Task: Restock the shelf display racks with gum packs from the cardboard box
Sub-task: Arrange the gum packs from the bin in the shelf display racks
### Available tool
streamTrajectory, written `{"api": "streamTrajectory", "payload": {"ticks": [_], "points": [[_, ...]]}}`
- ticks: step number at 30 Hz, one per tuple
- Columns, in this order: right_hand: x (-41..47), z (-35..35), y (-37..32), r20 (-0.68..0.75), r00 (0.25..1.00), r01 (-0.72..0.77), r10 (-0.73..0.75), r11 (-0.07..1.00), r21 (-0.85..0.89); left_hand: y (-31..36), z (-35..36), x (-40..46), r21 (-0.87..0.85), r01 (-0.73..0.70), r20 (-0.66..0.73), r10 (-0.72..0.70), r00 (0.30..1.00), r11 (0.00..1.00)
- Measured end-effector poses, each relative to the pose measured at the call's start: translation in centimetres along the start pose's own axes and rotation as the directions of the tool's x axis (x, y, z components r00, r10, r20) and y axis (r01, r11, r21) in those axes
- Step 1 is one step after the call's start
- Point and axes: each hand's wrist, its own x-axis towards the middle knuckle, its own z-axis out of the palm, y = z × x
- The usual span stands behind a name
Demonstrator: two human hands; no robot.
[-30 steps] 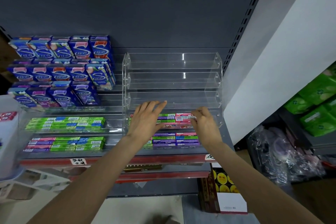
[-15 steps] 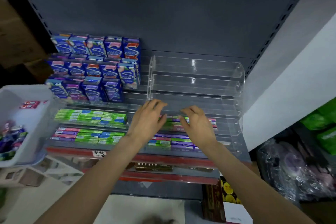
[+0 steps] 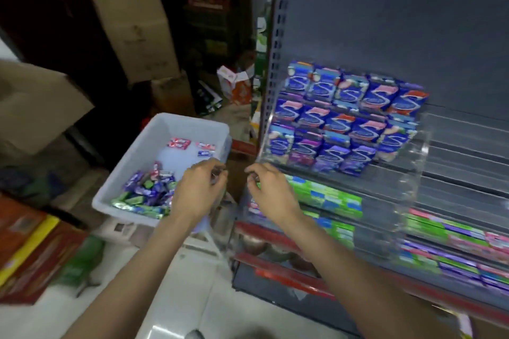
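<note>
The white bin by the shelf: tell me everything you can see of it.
The bin is a white, rectangular, open-topped tub, plastic by its look, with sloped walls and a rolled rim. It sits left of the shelf, tilted in this view. Loose gum packs in purple, green and blue are heaped at its near end; a few red and blue ones lie apart near the far end. The left hand hovers over its near right corner, fingers curled; contact cannot be told.
</note>
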Motion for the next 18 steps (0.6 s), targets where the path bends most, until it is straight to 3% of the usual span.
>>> {"api": "streamTrajectory", "payload": {"ticks": [5, 10, 14, 18], "points": [[6.1, 9.9, -6.6, 0.217, 0.975, -0.042, 0.038, 0.999, 0.016, -12.5, -3.3, 1.8, 0.109, 0.193, 0.106, -0.204, 0.973, 0.975], [10.9, 17.3, -7.9, 0.372, 0.922, -0.118, 0.106, 0.993, 0.009, -21.6, -3.0, 3.5, 0.203, 0.307, 0.252, -0.352, 0.901, 0.930], [14.0, 21.0, -7.3, 0.475, 0.870, -0.135, 0.133, 0.990, -0.030, -25.3, -2.3, 5.0, 0.285, 0.241, 0.371, -0.339, 0.865, 0.928], [16.0, 24.0, -5.9, 0.590, 0.799, -0.085, 0.115, 0.993, -0.078, -28.0, -1.1, 6.3, 0.354, 0.069, 0.469, -0.241, 0.849, 0.933]]}}
